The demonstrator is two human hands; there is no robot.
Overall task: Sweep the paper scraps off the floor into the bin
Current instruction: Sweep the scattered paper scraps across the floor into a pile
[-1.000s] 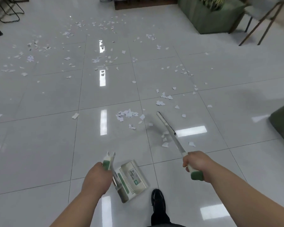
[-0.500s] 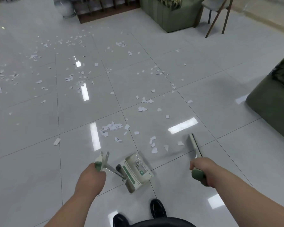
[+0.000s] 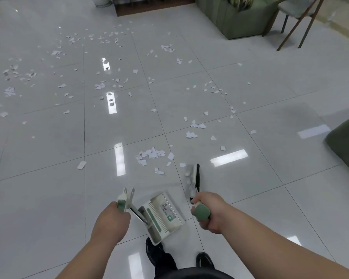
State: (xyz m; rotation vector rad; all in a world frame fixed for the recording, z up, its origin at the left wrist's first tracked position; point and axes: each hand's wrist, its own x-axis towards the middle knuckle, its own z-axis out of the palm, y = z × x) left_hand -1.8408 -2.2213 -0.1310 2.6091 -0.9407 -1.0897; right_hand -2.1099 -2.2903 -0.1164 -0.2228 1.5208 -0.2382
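Down at 6 o'clock in the head view, my left grip point(image 3: 109, 222) is curled round the handle of the dustpan point(image 3: 163, 214), its tray just by my shoes point(image 3: 153, 250). My right grip point(image 3: 208, 214) is clamped on the broom point(image 3: 193, 178), whose head is blurred. Paper scraps point(image 3: 150, 155) cluster on the floor point(image 3: 48, 198) at the pan's 12 o'clock and scatter far beyond.

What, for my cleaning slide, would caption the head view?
Left hand holds a dustpan, right hand grips a broom, paper scraps litter the glossy tiled floor ahead.
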